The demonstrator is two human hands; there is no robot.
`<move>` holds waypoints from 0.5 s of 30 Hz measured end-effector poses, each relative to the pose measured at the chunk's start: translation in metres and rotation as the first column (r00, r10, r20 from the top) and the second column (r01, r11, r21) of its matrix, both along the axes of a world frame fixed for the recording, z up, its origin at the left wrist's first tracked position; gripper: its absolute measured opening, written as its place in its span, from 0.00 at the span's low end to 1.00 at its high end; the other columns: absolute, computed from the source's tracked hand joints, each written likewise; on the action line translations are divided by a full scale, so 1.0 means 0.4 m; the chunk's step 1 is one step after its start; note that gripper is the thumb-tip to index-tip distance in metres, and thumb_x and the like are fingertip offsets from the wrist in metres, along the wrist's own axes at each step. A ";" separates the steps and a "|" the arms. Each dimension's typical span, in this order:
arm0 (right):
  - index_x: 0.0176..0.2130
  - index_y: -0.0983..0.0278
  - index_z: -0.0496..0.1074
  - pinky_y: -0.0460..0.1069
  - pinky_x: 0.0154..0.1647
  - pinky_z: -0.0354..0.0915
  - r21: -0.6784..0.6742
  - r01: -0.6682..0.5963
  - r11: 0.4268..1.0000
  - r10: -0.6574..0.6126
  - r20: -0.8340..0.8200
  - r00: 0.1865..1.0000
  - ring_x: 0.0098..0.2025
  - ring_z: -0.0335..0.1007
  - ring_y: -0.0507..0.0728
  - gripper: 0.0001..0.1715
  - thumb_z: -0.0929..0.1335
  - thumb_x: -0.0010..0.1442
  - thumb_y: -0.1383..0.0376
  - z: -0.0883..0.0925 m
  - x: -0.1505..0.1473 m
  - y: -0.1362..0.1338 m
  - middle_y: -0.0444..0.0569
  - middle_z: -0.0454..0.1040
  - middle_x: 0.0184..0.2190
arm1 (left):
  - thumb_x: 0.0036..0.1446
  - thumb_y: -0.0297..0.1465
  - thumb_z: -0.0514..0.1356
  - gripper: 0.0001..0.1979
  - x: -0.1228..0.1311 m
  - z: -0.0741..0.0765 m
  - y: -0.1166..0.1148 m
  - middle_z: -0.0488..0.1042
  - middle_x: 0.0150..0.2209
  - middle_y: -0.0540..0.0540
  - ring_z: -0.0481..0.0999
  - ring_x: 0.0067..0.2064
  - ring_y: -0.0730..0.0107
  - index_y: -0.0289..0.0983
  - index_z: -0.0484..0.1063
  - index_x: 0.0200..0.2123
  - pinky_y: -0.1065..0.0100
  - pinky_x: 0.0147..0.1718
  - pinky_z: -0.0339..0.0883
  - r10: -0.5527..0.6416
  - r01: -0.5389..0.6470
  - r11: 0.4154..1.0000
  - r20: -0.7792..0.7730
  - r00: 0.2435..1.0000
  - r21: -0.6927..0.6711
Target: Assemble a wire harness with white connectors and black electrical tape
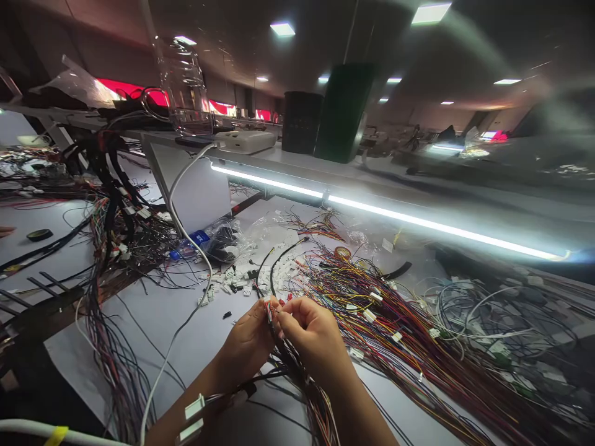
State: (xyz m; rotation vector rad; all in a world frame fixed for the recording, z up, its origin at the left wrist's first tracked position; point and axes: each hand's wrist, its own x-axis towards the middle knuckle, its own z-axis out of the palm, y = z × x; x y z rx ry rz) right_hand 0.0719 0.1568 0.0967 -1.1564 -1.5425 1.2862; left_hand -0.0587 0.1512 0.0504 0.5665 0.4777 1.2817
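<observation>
Near the middle of the bench, my left hand [248, 337] is closed round the end of a wire harness [292, 365], where several thin coloured wires meet a small pale connector [267, 301]. My right hand [309, 328] pinches at the same wires from the other side, thumb against forefinger. What exactly lies between those fingertips is too small to make out. The harness runs down between my forearms toward the front edge. Two black sleeved cables [273, 266] rise just beyond my fingers. White connectors [194, 415] hang across my left forearm.
Long bundles of coloured wires [400, 322] cover the right side. Loose white connectors [242, 282] lie scattered ahead. A white cable [179, 214] drops from a white box [246, 141] on the shelf, above a bright light strip [381, 212]. More dark harnesses [111, 217] hang at left.
</observation>
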 end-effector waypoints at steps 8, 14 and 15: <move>0.27 0.63 0.70 0.45 0.21 0.48 0.088 0.037 0.995 -0.050 0.153 0.987 0.20 0.52 0.49 0.10 0.67 0.57 0.61 0.004 0.000 -0.001 0.39 0.61 0.16 | 0.63 0.37 0.55 0.13 -0.004 0.000 0.001 0.67 0.28 0.49 0.66 0.32 0.72 0.34 0.71 0.31 0.68 0.37 0.62 -0.028 0.028 0.999 0.007 1.000 0.018; 0.26 0.62 0.71 0.44 0.20 0.45 0.193 0.058 0.979 -0.112 0.283 0.952 0.19 0.51 0.48 0.08 0.67 0.56 0.62 0.008 -0.002 -0.016 0.37 0.59 0.15 | 0.63 0.36 0.55 0.12 -0.010 -0.016 -0.001 0.67 0.30 0.49 0.66 0.33 0.72 0.35 0.70 0.32 0.67 0.40 0.62 -0.029 0.030 0.999 0.022 0.999 -0.014; 0.26 0.62 0.71 0.44 0.20 0.45 0.205 0.061 0.977 -0.121 0.294 0.948 0.19 0.51 0.48 0.09 0.66 0.56 0.62 0.008 -0.003 -0.017 0.37 0.59 0.15 | 0.63 0.36 0.55 0.12 -0.010 -0.017 -0.001 0.67 0.30 0.49 0.66 0.33 0.72 0.35 0.70 0.32 0.67 0.40 0.62 -0.033 0.033 0.999 0.019 0.999 -0.012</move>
